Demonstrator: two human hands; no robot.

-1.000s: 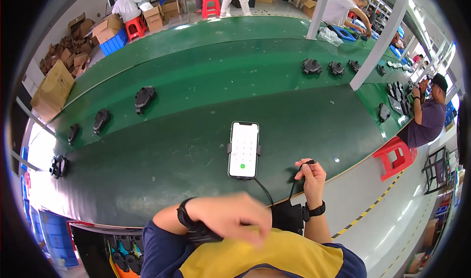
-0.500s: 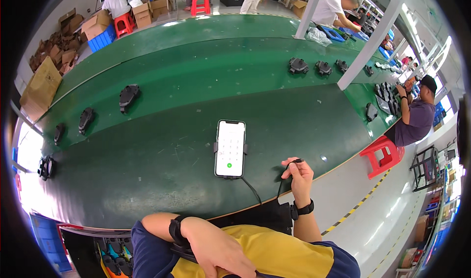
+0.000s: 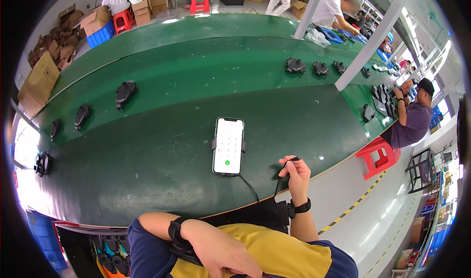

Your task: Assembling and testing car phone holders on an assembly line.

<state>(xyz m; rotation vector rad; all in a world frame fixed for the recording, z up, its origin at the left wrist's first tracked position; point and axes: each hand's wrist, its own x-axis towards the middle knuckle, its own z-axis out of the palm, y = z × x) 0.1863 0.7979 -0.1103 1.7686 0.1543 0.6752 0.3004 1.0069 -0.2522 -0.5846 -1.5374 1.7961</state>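
Note:
My right hand (image 3: 297,175) is closed on a thin black cable (image 3: 295,159), its plug-like tip sticking out past the fingers over the table's front edge. To the left of that hand, a phone (image 3: 227,145) with a lit white keypad screen sits in a dark clamp holder (image 3: 214,144) on the dark green tabletop. Another black cord (image 3: 249,187) runs from the phone's lower end to the table edge. Held low against my yellow and navy shirt, my left hand (image 3: 223,248) has curled fingers, partly cut off by the lower edge; a dark thing there is too hidden to name.
Dark moulded parts (image 3: 126,94) lie spaced along the green bench (image 3: 196,72), several on the left and several at the far right. A slanted white post (image 3: 368,45) rises at right. Beyond it a co-worker (image 3: 414,116) handles parts near a red stool (image 3: 378,156).
The whole view has shifted slightly. A person in pale trousers at the back has stepped to the right. My left fingers have moved a little; my right hand keeps its grip on the cable.

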